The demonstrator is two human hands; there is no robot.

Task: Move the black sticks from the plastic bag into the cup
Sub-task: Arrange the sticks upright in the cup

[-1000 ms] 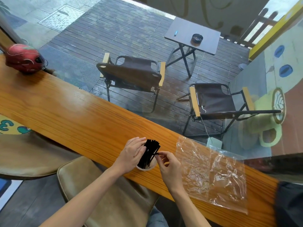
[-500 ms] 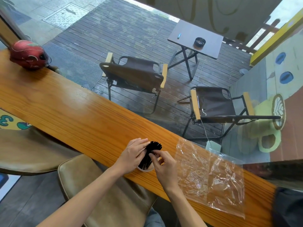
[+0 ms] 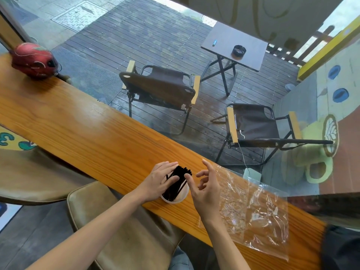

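A bundle of black sticks (image 3: 178, 181) stands tilted in a small white cup (image 3: 176, 199) on the wooden counter (image 3: 87, 137). My left hand (image 3: 157, 182) wraps around the left side of the cup and the sticks. Just right of the bundle my right hand (image 3: 204, 186) hovers with its fingers spread; its thumb is close to the stick tops and it holds nothing. The clear plastic bag (image 3: 251, 213) lies flat and crumpled on the counter to the right of my right hand. No sticks show inside it.
The counter runs along a window; folding chairs and a small table stand outside on the deck. A red helmet-like object (image 3: 33, 60) sits at the counter's far left. A tan stool seat (image 3: 124, 227) is below my arms. A dark object (image 3: 341, 248) sits at the lower right.
My right hand has let go of the sticks and opened, drawing back slightly to the right. My left hand stays on the cup and the bundle.
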